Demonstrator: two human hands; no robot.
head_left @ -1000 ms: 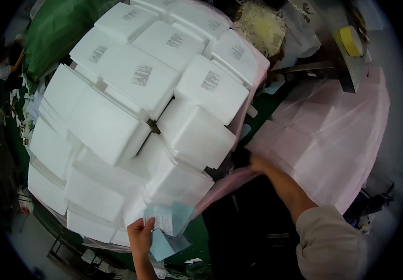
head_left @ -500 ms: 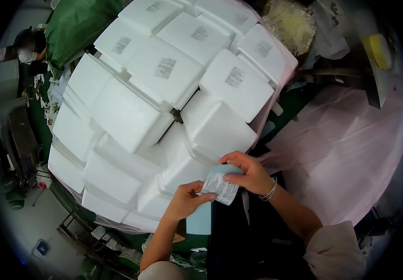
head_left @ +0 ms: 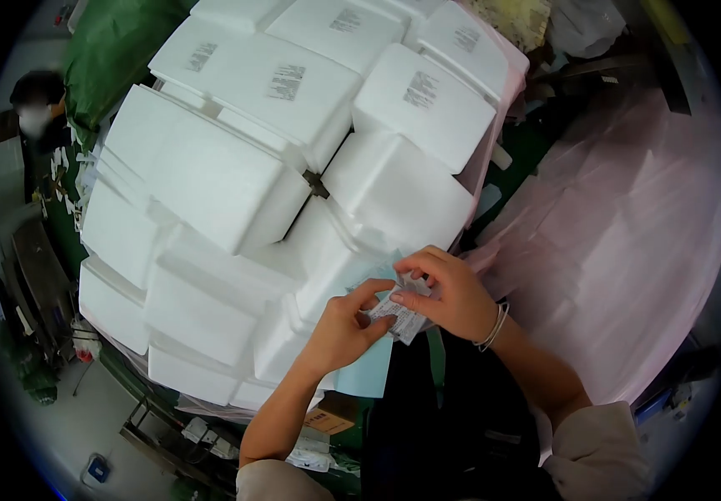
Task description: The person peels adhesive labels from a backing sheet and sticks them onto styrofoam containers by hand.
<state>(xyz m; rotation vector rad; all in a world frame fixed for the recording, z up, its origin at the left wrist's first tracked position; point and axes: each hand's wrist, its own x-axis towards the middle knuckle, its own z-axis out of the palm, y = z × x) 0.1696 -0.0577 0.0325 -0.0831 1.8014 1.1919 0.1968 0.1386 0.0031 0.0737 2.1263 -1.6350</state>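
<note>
My left hand (head_left: 345, 330) is closed in a pinch on a printed white label sheet (head_left: 404, 322) with small dark text. A light blue backing sheet (head_left: 366, 374) hangs below and behind those fingers. My right hand (head_left: 454, 294), with a bracelet at its wrist, pinches the upper edge of the printed sheet between thumb and fingers. Whether a label is partly lifted from its backing cannot be made out. Just beyond both hands stand stacked white foam boxes (head_left: 398, 179). Several boxes at the back carry a printed label (head_left: 420, 89); the nearer faces look plain.
Pink plastic sheeting (head_left: 602, 242) spreads on the right and edges the stack. At the upper left a green cover (head_left: 118, 58) drapes over something, with another person (head_left: 39, 113) beside it. A cardboard box (head_left: 333, 414) and a metal cart (head_left: 156, 434) sit lower left.
My hands have moved slightly up and closer together over the label sheet. The printed sheet now looks more bent and covered by fingers. The view has shifted, so the boxes appear higher.
</note>
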